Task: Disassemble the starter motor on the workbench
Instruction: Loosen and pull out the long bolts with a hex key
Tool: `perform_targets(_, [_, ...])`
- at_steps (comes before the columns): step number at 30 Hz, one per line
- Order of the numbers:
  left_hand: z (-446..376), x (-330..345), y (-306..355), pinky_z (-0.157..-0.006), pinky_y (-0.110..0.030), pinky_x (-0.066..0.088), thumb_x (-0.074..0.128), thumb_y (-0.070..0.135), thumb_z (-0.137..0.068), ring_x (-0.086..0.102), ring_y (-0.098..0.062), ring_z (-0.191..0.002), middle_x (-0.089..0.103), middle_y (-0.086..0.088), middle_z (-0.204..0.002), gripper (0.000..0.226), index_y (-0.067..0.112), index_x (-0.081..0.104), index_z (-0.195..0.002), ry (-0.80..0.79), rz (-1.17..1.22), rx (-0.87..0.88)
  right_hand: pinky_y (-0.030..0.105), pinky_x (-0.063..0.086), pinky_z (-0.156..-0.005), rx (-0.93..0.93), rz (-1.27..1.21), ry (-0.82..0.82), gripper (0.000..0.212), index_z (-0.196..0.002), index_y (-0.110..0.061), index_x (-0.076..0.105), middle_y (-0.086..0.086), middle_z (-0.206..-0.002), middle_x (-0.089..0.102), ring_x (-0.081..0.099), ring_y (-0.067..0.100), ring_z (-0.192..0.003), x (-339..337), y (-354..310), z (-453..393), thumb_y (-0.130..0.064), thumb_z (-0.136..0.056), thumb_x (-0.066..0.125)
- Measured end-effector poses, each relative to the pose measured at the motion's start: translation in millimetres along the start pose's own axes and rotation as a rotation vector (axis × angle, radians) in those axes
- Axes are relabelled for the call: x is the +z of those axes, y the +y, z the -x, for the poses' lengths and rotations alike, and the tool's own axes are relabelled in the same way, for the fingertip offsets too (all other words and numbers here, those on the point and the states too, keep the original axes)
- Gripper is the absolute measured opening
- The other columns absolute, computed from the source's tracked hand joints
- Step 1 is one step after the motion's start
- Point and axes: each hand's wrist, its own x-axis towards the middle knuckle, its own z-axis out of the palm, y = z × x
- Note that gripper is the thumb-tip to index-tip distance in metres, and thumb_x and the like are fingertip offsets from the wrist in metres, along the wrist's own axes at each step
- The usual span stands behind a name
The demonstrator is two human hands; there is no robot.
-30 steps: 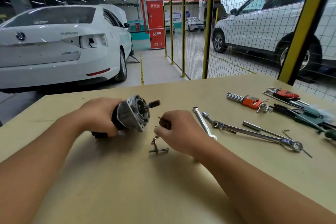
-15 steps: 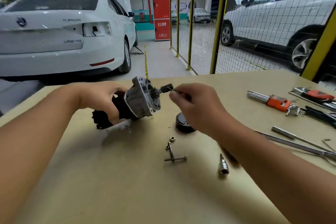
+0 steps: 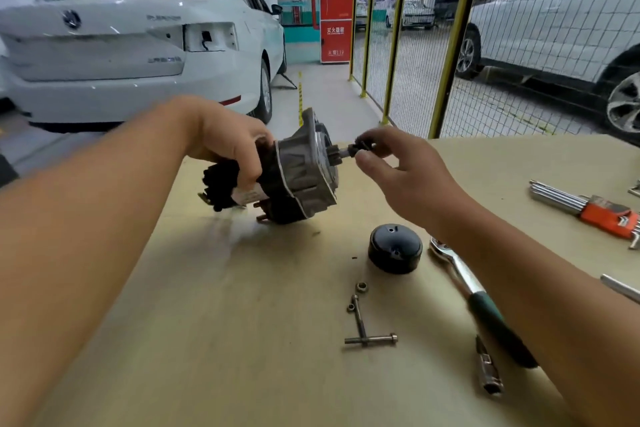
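Starter motor held above workbench

Starter motor (image 3: 298, 173) is gripped by the left hand (image 3: 228, 146), raised off the workbench (image 3: 242, 340). Right hand (image 3: 405, 177) pinches its shaft tip (image 3: 353, 150). Black cap (image 3: 394, 248) lies below the right hand.

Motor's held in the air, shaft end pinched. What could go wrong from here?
1. Left hand alone carries the starter motor above the workbench; if that grip slips while the right hand pulls the shaft end, it may drop.
2. The loose nut and bolts could be knocked off by a forearm.
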Motion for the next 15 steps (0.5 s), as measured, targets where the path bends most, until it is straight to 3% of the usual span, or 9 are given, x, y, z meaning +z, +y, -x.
perform_targets(4, [-10, 11, 2, -0.056, -0.033, 0.056, 0.077, 0.005, -0.052, 0.072, -0.023, -0.069, 0.072, -0.01, -0.086, 0.058, 0.02, 0.065, -0.107, 0.115, -0.179, 0.098, 0.024, 0.041, -0.063, 0.031, 0.058, 0.02, 0.011, -0.102, -0.023, 0.069, -0.009, -0.086, 0.067, 0.057, 0.004, -0.078, 2, 7, -4, -0.03, -0.101, 0.06])
perform_targets(9, [-21, 25, 9, -0.07, -0.037, 0.058, 0.094, 0.021, -0.055, 0.068, -0.012, -0.088, 0.068, 0.008, -0.096, 0.063, 0.032, 0.062, -0.108, 0.307, -0.298, 0.189, 0.026, 0.04, -0.06, 0.11, 0.096, 0.007, 0.015, -0.094, -0.02, 0.067, -0.002, -0.082, 0.069, 0.06, 0.012, -0.079, 0, 21, -2, -0.029, -0.102, 0.058])
perform_targets(13, [-21, 31, 15, -0.068, -0.029, 0.047, 0.092, 0.063, -0.042, 0.063, -0.001, -0.085, 0.066, 0.017, -0.094, 0.071, 0.036, 0.061, -0.1, 0.358, -0.311, 0.224, 0.026, 0.043, -0.064, 0.127, 0.145, -0.028, 0.016, -0.09, -0.024, 0.062, 0.0, -0.082, 0.068, 0.061, 0.018, -0.08, -1, 26, 1, -0.031, -0.103, 0.056])
perform_targets(15, [-21, 38, 17, -0.07, -0.03, 0.045, 0.073, 0.09, -0.044, 0.061, 0.001, -0.088, 0.066, 0.021, -0.094, 0.08, 0.043, 0.06, -0.107, 0.421, -0.347, 0.213, 0.028, 0.045, -0.068, 0.124, 0.159, -0.026, 0.017, -0.089, -0.024, 0.061, 0.002, -0.083, 0.067, 0.062, 0.02, -0.079, -1, 26, 1, -0.031, -0.103, 0.055])
